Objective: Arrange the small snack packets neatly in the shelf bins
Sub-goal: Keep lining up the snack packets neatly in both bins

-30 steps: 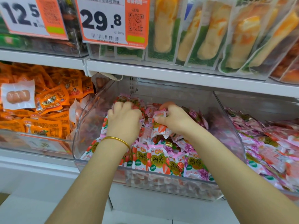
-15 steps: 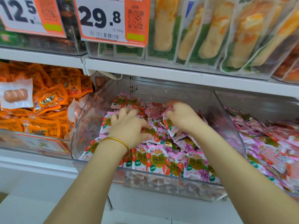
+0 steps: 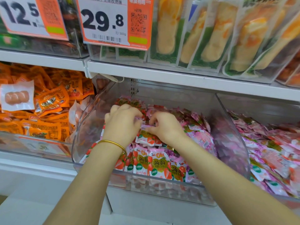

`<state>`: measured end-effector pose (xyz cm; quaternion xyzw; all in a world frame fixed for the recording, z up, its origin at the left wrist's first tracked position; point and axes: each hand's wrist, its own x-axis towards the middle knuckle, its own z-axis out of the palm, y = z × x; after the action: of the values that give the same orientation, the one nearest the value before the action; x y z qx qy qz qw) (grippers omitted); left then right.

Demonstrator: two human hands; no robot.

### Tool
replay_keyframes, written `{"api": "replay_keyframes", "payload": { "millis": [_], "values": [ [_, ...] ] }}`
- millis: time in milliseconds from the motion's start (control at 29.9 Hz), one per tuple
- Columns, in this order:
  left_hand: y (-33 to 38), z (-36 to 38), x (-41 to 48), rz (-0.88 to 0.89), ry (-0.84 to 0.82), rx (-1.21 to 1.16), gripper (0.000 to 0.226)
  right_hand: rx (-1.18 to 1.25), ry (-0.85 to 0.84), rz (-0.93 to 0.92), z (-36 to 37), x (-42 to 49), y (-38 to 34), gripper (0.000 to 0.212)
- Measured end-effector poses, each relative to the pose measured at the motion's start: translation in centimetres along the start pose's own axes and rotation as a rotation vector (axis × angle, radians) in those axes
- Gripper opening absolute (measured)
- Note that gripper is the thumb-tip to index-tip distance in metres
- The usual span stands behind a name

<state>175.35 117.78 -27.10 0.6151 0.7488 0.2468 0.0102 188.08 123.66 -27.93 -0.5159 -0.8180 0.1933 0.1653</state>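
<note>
A clear plastic bin [image 3: 164, 190] on the middle shelf holds a pile of small pink-and-white snack packets [image 3: 159, 164] printed with strawberries; a front row stands upright. Both my hands are inside the bin over the middle of the pile, nearly touching. My left hand [image 3: 123, 123], with a gold bangle on the wrist, has its fingers curled down onto the edge of a pale pink packet [image 3: 146, 127]. My right hand [image 3: 166, 127] pinches the same packet's other side with thumb and fingers. The packets under my palms are hidden.
A bin of orange packets [image 3: 48, 111] sits to the left, and a bin of similar pink packets [image 3: 267, 151] to the right. The white shelf edge [image 3: 178, 77] overhangs the bin, with price tags [image 3: 103, 21] and yellow-green pouches [image 3: 211, 38] above.
Both hands have moved toward each other and slightly farther back in the bin. The right hand dropped the packet it held up and now pinches one low between the hands.
</note>
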Motion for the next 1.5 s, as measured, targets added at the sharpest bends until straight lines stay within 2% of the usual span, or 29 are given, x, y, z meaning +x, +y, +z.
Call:
{"api": "replay_keyframes", "payload": {
  "millis": [134, 234, 301, 367, 434, 501, 601, 735, 902, 1035, 1169, 1302, 1403, 1503],
  "values": [
    [0.6, 1.0, -0.4, 0.105, -0.224, 0.070, 0.031, 0.097, 0.120, 0.087, -2.6, 0.7, 1.9, 0.015],
    [0.8, 1.2, -0.3, 0.110, -0.250, 0.101, 0.031, -0.011, 0.211, 0.148, -5.0, 1.7, 4.1, 0.025],
    [1.0, 1.1, -0.3, 0.114, -0.239, 0.097, 0.031, -0.148, 0.167, 0.111, -5.3, 1.9, 4.2, 0.026],
    [1.3, 1.1, -0.2, 0.119, -0.238, 0.097, 0.030, -0.269, 0.074, -0.002, -4.6, 2.3, 3.7, 0.021],
    [1.5, 1.1, -0.2, 0.124, -0.230, 0.098, 0.029, -0.398, -0.052, -0.064, -3.1, 2.6, 3.2, 0.044],
    [1.8, 1.2, -0.2, 0.128, -0.222, 0.097, 0.027, -0.540, -0.141, -0.017, -1.7, 2.9, 3.3, 0.064],
    [2.1, 1.3, -0.2, 0.131, -0.240, 0.110, 0.025, -0.617, -0.117, 0.036, -0.7, 3.0, 3.7, 0.063],
    [2.0, 1.3, -0.3, 0.118, -0.258, 0.099, 0.025, -0.600, -0.040, 0.044, -0.7, 2.8, 3.6, 0.046],
    [1.8, 1.3, -0.5, 0.123, -0.264, 0.099, 0.025, -0.592, 0.017, 0.116, -1.0, 2.7, 3.1, 0.041],
    [1.7, 1.3, -0.7, 0.128, -0.270, 0.108, 0.027, -0.493, 0.074, 0.152, -2.0, 2.7, 3.2, 0.026],
    [1.6, 1.2, -0.8, 0.134, -0.274, 0.118, 0.028, -0.372, 0.228, 0.100, -3.2, 1.0, 4.3, 0.013],
    [1.9, 1.2, -0.7, 0.140, -0.269, 0.136, 0.027, -0.233, 0.331, 0.056, -4.9, -1.6, 5.0, 0.016],
    [2.1, 1.2, -0.6, 0.139, -0.247, 0.127, 0.025, -0.165, 0.316, -0.010, -5.7, -4.4, 4.5, 0.022],
    [2.7, 0.9, -0.5, 0.143, -0.166, 0.021, 0.025, -0.156, 0.218, -0.211, -5.4, -7.3, 4.4, 0.025]
  ]
}}
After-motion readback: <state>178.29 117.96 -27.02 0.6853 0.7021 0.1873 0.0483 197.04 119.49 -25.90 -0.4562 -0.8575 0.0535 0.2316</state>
